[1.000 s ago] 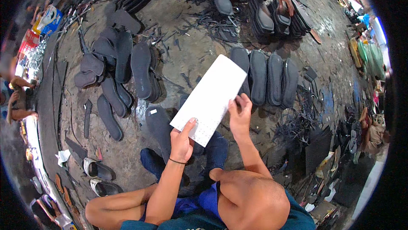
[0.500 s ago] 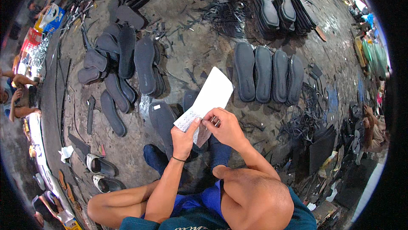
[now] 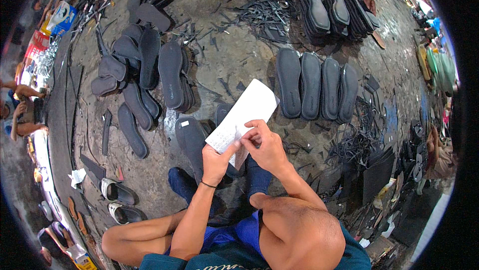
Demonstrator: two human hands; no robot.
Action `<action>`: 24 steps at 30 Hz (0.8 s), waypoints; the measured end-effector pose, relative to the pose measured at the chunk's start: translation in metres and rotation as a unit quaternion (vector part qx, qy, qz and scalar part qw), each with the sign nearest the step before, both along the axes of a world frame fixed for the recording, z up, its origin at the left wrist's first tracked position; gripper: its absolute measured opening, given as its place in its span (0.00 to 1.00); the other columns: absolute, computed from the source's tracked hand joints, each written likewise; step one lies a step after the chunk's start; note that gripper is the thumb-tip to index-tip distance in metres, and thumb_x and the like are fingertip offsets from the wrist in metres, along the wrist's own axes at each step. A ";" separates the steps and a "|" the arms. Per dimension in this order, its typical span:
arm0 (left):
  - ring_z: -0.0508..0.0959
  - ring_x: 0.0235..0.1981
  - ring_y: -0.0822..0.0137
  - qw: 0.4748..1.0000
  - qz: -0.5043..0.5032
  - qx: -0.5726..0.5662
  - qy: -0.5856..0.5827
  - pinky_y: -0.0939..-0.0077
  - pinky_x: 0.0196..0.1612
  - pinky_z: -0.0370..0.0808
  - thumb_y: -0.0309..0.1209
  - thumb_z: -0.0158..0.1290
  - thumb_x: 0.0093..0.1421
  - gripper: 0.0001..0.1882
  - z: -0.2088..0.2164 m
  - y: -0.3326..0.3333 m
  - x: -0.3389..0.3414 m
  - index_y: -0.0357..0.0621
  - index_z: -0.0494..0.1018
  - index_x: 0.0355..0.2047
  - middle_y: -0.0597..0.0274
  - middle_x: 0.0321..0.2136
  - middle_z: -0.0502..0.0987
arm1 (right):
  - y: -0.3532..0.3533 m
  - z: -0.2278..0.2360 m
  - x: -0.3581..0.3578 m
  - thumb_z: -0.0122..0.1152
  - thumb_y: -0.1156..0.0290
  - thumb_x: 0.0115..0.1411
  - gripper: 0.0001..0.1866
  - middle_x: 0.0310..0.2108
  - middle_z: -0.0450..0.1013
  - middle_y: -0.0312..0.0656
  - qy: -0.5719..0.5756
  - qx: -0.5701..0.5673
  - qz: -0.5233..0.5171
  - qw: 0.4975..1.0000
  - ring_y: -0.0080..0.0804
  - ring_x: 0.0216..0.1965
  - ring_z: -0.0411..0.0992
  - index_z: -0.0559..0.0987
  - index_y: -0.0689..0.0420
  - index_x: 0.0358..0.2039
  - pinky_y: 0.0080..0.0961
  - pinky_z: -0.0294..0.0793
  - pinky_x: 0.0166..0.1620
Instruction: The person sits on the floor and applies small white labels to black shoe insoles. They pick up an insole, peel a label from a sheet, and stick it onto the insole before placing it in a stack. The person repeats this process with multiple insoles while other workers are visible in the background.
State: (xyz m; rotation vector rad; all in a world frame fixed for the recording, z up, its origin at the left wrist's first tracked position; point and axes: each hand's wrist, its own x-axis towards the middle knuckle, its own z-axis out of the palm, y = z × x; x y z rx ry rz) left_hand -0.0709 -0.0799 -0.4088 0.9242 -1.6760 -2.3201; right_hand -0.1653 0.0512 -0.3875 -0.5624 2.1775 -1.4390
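Note:
My left hand [image 3: 215, 163] grips the lower end of a white paper sheet [image 3: 249, 105], thumb on top. Small dark marks cover the sheet's lower part, and its upper part is blank white. Against its right edge, my right hand [image 3: 267, 145] has thumb and fingers pinched; whatever sits between the fingertips is too small to make out. Under the paper and my left hand lies a black insole [image 3: 189, 138] bearing a small white label [image 3: 185, 124]. Another black insole [image 3: 223, 113] is mostly hidden behind the sheet.
Four neat stacks of black insoles [image 3: 310, 85] line up at right. Loose insoles [image 3: 132, 105] pile at left, near slippers [image 3: 119, 192]. Black scraps [image 3: 264, 15] litter the floor. A co-worker's hand [image 3: 368, 1] touches insole stacks [image 3: 339, 13] at far right.
My right hand's fingers have shifted a little up along the sheet's edge. The paper has tilted slightly to the right. A co-worker's arm has come in at the far right stacks.

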 end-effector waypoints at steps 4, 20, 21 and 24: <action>0.79 0.42 0.72 0.999 0.031 -0.045 -0.007 0.76 0.44 0.76 0.21 0.62 0.55 0.18 -0.008 0.008 -0.001 0.33 0.73 0.47 0.60 0.41 0.81 | 0.006 0.006 -0.001 0.63 0.81 0.58 0.18 0.32 0.77 0.44 0.001 -0.016 -0.030 0.999 0.29 0.33 0.79 0.68 0.65 0.47 0.25 0.79 0.36; 0.56 0.64 0.38 0.833 -0.129 -0.529 -0.098 0.50 0.66 0.55 0.32 0.66 0.48 0.47 -0.046 -0.011 -0.027 0.35 0.53 0.65 0.36 0.64 0.54 | -0.072 -0.100 -0.050 0.70 0.68 0.54 0.22 0.30 0.80 0.48 -0.042 0.032 -0.134 0.990 0.36 0.32 0.80 0.70 0.64 0.43 0.31 0.76 0.37; 0.55 0.64 0.36 0.822 -0.132 -0.542 -0.113 0.49 0.66 0.55 0.34 0.68 0.47 0.50 -0.050 -0.010 -0.032 0.35 0.52 0.66 0.34 0.65 0.51 | -0.074 -0.101 -0.051 0.70 0.68 0.54 0.22 0.30 0.80 0.48 -0.021 0.038 -0.120 0.992 0.38 0.32 0.79 0.70 0.63 0.43 0.32 0.76 0.37; 0.54 0.64 0.34 0.827 -0.151 -0.520 -0.150 0.48 0.65 0.56 0.37 0.70 0.44 0.54 -0.066 -0.004 -0.037 0.37 0.52 0.66 0.34 0.66 0.49 | -0.076 -0.105 -0.051 0.70 0.67 0.53 0.22 0.31 0.79 0.50 0.022 0.071 -0.080 0.994 0.48 0.31 0.78 0.69 0.63 0.43 0.39 0.76 0.37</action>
